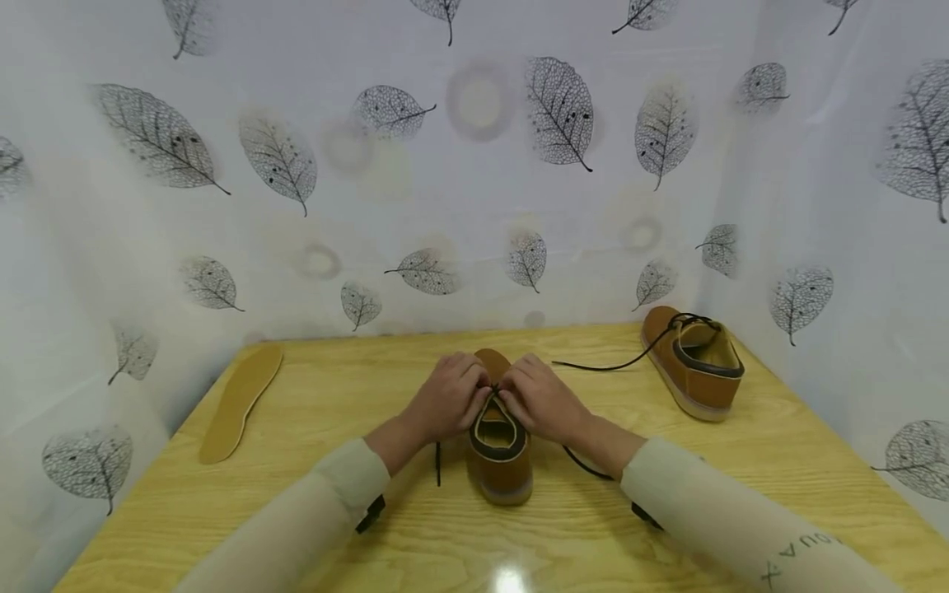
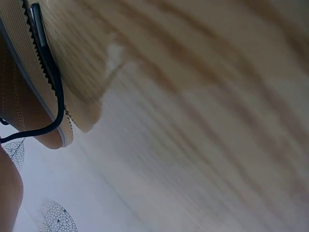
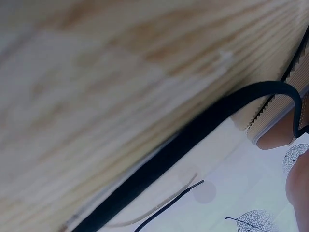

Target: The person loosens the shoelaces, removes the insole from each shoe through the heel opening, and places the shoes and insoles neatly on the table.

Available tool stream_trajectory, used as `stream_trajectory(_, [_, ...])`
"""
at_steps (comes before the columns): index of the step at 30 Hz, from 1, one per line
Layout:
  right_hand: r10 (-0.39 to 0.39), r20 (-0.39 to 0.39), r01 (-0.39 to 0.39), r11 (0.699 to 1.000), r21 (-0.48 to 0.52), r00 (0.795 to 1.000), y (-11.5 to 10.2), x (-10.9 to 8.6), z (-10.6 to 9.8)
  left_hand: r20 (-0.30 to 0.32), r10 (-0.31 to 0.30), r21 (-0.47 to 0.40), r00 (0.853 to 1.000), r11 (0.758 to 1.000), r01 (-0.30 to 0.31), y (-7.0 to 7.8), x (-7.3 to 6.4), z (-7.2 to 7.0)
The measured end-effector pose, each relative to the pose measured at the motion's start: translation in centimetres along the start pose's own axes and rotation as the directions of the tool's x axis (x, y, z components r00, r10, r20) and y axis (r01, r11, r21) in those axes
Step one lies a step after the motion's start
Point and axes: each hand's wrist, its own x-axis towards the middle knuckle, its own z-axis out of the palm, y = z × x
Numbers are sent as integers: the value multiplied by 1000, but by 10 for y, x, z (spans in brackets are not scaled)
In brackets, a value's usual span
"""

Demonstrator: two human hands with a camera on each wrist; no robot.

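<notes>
A brown lace-up shoe [image 1: 500, 476] with a dark padded collar stands on the table, heel toward me. My left hand [image 1: 447, 397] and right hand [image 1: 545, 400] meet over its lacing, fingertips pinching the dark shoelace [image 1: 496, 387] near the top eyelets. One loose end of the lace hangs left of the shoe; the other trails right under my right wrist. In the left wrist view the lace [image 2: 59, 96] loops down past the shoe's ribbed sole [image 2: 36, 72], its tip by the sole. Across the right wrist view the lace [image 3: 193, 133] runs close to the camera.
A second brown shoe [image 1: 693, 383] stands at the back right, its lace [image 1: 619, 366] stretched leftward on the table. At the left lies a tan insole [image 1: 240, 405]. A leaf-printed curtain [image 1: 474, 198] hangs behind the wooden table [image 1: 334, 371] and along its sides.
</notes>
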Motion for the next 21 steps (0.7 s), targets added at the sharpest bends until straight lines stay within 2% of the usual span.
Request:
stream_trajectory(4, [-4,7,4,1000,-28,1000,1,0,1,-26,52,71,998,996,-51,0,1,0])
stream_trajectory(10, [2,29,1,995,-103,1000,0,1,1,-75,127,175,989,978,-112,-1,1,1])
stream_trajectory(17, [30,59,-23,993,-118,998,-2,1,0,-115,152,207,982,970,-126,-2,1,3])
stream_trajectory(21, [46,65,-38,992,-116,997,-3,1,-1,-146,136,193,980,975,-107,-4,1,2])
